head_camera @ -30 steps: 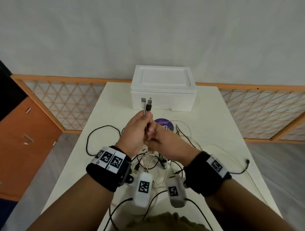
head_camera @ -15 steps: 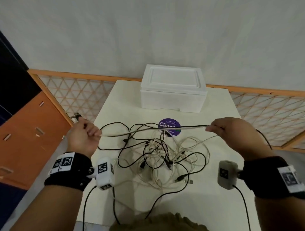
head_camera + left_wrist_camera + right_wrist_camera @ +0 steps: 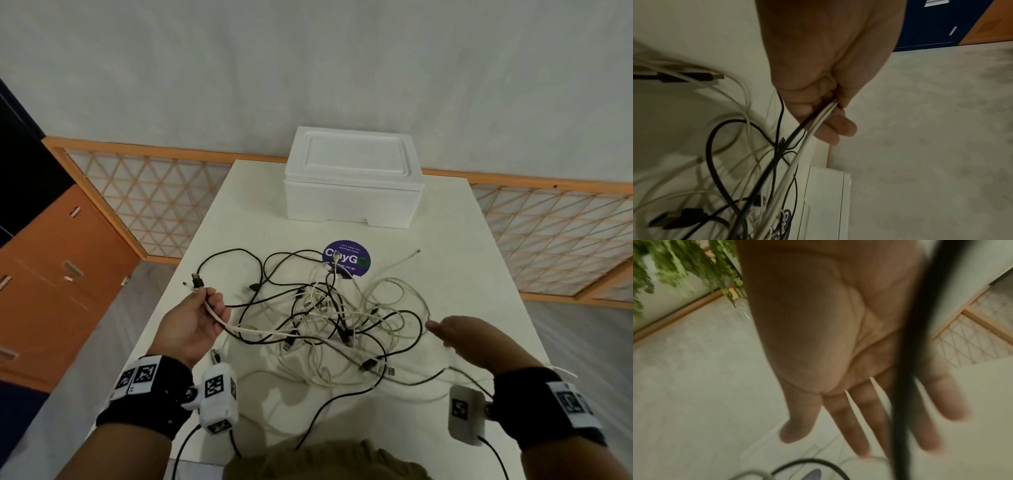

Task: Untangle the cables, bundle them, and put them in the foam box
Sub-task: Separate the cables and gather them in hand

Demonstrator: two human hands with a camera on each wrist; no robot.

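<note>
Cable tangle (image 3: 329,315) sprawls mid-table (image 3: 462,274), its loops reaching toward the 9 o'clock edge; bare tabletop at 3 o'clock. Foam box (image 3: 352,178), lid on, sits at 12 o'clock by the far edge. Left hand (image 3: 195,322) at 9 o'clock, fingers curled around one black and one white cable (image 3: 818,123) together. Right hand (image 3: 469,337) at 3 o'clock, fingers straight, spread, holding nothing.

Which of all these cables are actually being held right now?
The white and black pair whose plug ends stick out above the left hand, which grips them. Every other cable lies loose in the tangle; the right hand holds nothing.
</note>
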